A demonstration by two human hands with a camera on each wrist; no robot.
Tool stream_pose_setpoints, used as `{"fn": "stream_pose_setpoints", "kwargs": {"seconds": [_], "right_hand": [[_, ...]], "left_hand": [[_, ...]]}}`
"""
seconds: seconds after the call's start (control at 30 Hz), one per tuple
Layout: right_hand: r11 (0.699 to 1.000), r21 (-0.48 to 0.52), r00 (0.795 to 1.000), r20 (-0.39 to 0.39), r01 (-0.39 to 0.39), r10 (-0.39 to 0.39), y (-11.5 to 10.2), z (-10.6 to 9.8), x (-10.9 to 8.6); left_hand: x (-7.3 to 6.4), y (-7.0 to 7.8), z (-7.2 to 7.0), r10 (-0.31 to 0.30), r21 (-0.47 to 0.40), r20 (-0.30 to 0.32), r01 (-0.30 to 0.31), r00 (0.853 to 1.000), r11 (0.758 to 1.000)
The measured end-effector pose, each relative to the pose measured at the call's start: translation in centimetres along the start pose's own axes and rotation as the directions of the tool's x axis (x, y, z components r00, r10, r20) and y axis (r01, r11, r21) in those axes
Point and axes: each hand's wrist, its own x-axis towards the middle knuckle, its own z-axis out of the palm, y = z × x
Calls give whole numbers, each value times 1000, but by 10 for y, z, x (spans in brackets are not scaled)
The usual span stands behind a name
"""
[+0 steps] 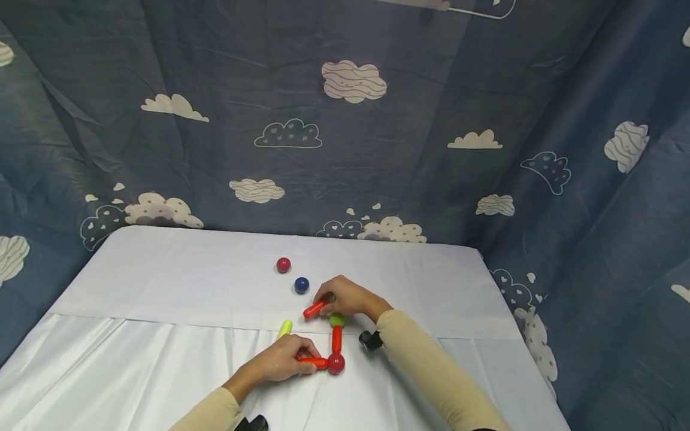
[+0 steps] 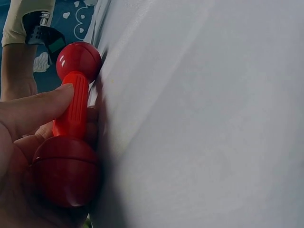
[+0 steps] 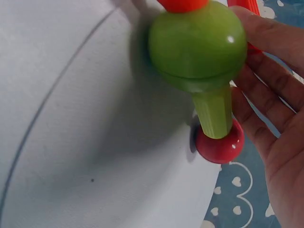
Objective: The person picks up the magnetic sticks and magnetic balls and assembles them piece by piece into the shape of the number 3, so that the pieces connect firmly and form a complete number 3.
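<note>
My left hand (image 1: 286,359) pinches a ridged red rod (image 2: 76,107) between thumb and fingers; one red ball (image 2: 78,61) is at its far end, another red ball (image 2: 66,171) at its near end. From the corner red ball (image 1: 336,363) a second red rod (image 1: 336,340) runs to a green ball (image 1: 337,320). Just behind that, my right hand (image 1: 347,295) holds a loose-ended red rod (image 1: 314,309) in its fingertips. A yellow-green rod (image 3: 213,114) projects from the green ball; whether it joins the red ball (image 3: 219,142) beyond, I cannot tell.
A blue ball (image 1: 301,285) and a red ball (image 1: 283,265) lie farther back on the white cloth (image 1: 188,275). Beside my left hand, another yellow-green rod (image 1: 284,328) shows partly. A dark cloud-print curtain (image 1: 215,78) hangs behind the table.
</note>
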Motion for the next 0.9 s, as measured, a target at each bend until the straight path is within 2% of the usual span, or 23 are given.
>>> {"fn": "stream_pose_setpoints", "kwargs": {"seconds": [0.27, 0.47, 0.57, 0.73, 0.9], "right_hand": [[994, 107, 990, -134, -37, 51, 10, -8, 2], [988, 143, 969, -228, -63, 95, 19, -13, 5], [980, 164, 954, -259, -109, 150, 21, -15, 8], [959, 193, 926, -277, -209, 258, 21, -19, 15], [935, 210, 909, -250, -286, 334, 18, -19, 22]], "left_hand": [[1, 0, 1, -6, -12, 6, 6, 1000, 1000], [0, 0, 2, -6, -1, -6, 6, 1000, 1000], [0, 0, 2, -7, -1, -7, 7, 1000, 1000], [0, 0, 2, -21, -11, -6, 21, 1000, 1000], [0, 0, 1, -20, -12, -2, 20, 1000, 1000]]}}
